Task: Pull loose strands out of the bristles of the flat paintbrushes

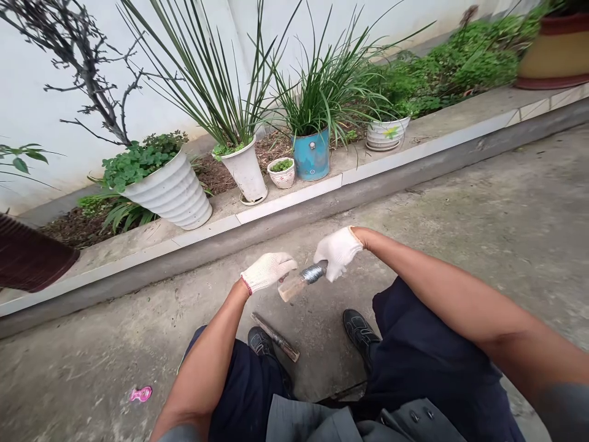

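Note:
My right hand [338, 252], in a white knit glove, is closed around the dark end of a short wooden stick wound with silvery wire [314, 272]. The bare, pale wood of that stick points down to the left. Close to this bare end is my left hand [268, 271], gloved too, its fingers pressed together in a pinch. Whatever lies between them is too small to make out. On the concrete between my feet lies a second stick [276, 337], also with wire around its middle.
A low tiled ledge [289, 207] runs across ahead of me. On it stand a ribbed white pot [172, 190], a tall white pot [246, 172], a small pot [282, 176] and a blue bucket [311, 156] with plants. A pink object [140, 394] lies on the ground.

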{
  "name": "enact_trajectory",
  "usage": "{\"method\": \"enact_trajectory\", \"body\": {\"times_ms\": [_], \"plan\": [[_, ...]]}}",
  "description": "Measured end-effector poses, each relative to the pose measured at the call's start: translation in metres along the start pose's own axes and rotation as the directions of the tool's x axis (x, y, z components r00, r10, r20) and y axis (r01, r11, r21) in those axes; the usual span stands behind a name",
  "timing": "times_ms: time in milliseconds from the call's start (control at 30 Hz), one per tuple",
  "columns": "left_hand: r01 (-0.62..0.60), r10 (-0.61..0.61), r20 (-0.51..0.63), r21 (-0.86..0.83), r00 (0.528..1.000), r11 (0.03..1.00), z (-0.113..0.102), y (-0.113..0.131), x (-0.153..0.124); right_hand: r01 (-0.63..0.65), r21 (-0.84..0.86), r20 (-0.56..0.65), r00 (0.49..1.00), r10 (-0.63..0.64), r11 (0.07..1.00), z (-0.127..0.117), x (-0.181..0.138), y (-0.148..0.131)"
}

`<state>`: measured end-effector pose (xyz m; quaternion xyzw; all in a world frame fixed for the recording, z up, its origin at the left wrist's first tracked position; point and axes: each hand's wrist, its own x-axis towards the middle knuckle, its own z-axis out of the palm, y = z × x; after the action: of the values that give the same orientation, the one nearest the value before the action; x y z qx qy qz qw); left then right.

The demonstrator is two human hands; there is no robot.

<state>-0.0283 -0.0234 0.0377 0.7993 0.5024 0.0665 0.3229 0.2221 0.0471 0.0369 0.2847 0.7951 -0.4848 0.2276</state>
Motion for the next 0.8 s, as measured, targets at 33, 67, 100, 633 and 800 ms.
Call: {"method": "enact_trajectory", "body": {"times_ms": [33, 67, 100, 633, 800], "plan": [[-0.038, 0.038, -0.012, -0.054, 0.999, 0.998, 0.0, 0.0, 0.0, 0.048, 0.06, -0.049, 0.998, -0.045, 0.997, -0.001, -0.004, -0.001], [-0.058, 0.056, -0.028, -0.116, 0.998, 0.992, 0.0, 0.001, 0.0, 0.102, 0.111, -0.123, 0.988, -0.089, 0.989, -0.002, -0.007, -0.003], [-0.052, 0.044, -0.047, -0.177, 0.998, 0.983, 0.0, 0.002, 0.0, 0.161, 0.159, -0.216, 0.968, -0.125, 0.974, -0.003, -0.008, -0.005], [0.102, -0.107, -0.05, -0.091, 0.993, 0.991, 0.003, 0.001, -0.003, -0.523, -0.262, -0.665, 0.707, 0.241, 0.811, -0.011, 0.02, -0.005], [0.051, -0.048, -0.052, 0.067, 0.998, 0.996, -0.002, -0.001, -0.005, -0.486, -0.405, -0.51, 0.823, 0.25, 0.774, -0.002, 0.025, -0.014]]}}
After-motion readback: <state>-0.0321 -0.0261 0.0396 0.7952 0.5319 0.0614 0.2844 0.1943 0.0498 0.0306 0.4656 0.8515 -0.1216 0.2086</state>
